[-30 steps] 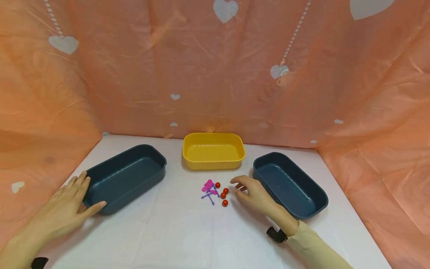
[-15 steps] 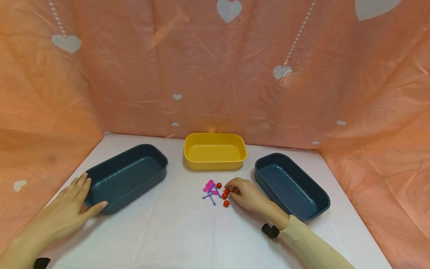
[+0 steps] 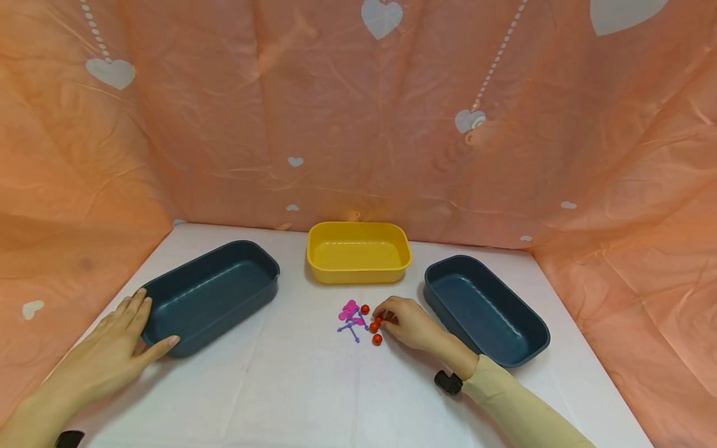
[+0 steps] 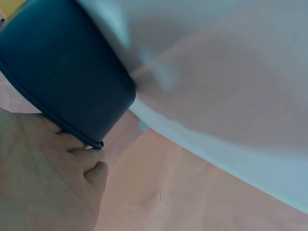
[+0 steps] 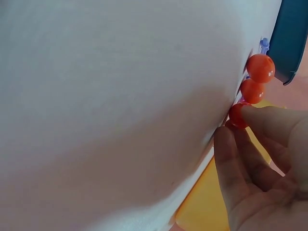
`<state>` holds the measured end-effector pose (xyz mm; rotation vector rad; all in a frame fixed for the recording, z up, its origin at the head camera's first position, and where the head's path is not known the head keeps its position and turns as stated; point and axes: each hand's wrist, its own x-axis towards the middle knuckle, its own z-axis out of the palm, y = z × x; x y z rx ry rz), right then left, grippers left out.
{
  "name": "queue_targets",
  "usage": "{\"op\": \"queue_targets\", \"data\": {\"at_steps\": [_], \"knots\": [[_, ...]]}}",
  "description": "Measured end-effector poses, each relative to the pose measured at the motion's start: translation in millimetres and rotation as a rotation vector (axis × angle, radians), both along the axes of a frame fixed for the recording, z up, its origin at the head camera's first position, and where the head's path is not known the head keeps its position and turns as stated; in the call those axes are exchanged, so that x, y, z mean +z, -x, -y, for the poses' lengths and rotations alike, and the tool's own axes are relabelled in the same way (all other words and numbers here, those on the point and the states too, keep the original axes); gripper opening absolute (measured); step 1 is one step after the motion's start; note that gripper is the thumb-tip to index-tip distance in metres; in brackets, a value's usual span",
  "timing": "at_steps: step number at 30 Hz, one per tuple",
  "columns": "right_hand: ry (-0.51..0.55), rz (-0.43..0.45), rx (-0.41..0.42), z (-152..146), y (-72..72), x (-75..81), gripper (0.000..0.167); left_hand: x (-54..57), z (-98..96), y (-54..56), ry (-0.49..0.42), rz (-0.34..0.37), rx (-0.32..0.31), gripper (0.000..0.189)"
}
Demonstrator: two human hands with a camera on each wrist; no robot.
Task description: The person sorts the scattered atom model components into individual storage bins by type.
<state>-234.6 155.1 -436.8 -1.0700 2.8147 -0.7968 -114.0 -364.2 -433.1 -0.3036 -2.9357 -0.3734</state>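
In the head view, my right hand (image 3: 411, 323) is at the small pile mid-table, its thumb and fingers pinching a red bead (image 5: 238, 115). Two more red beads, an upper one (image 5: 261, 68) and a lower one (image 5: 252, 90), line up beside it in the right wrist view. Another bead (image 3: 365, 309) lies farther back. Left of the beads are pink flat pieces (image 3: 348, 309) and thin purple sticks (image 3: 355, 333) with knobbed ends. My left hand (image 3: 109, 348) rests with extended fingers on the near left end of a dark blue bin (image 3: 210, 311).
A yellow bin (image 3: 358, 275) stands at the back centre. At the right, close beside my right forearm, is a second dark blue bin (image 3: 487, 305). The white tabletop (image 3: 291, 386) meets an orange heart-printed curtain (image 3: 358, 124) at the back and sides.
My right hand has moved left to the red beads, and its fingers have closed on one. The left hand stays on the blue bin.
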Motion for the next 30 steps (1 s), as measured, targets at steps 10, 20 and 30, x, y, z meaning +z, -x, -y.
{"op": "queue_targets", "data": {"at_steps": [10, 20, 30], "knots": [[0.025, 0.026, -0.031, 1, -1.2, 0.1, 0.017, -4.1, 0.1, -2.3, -0.007, -0.016, -0.001, 0.094], [0.136, 0.061, -0.066, 11, -2.0, 17.4, 0.021, -2.6, -1.2, -3.2, 0.004, -0.009, 0.030, 0.096], [0.268, 0.037, -0.008, 43, 3.5, 34.4, 0.022, -2.3, -2.5, -4.2, -0.007, 0.005, 0.052, 0.098]]}}
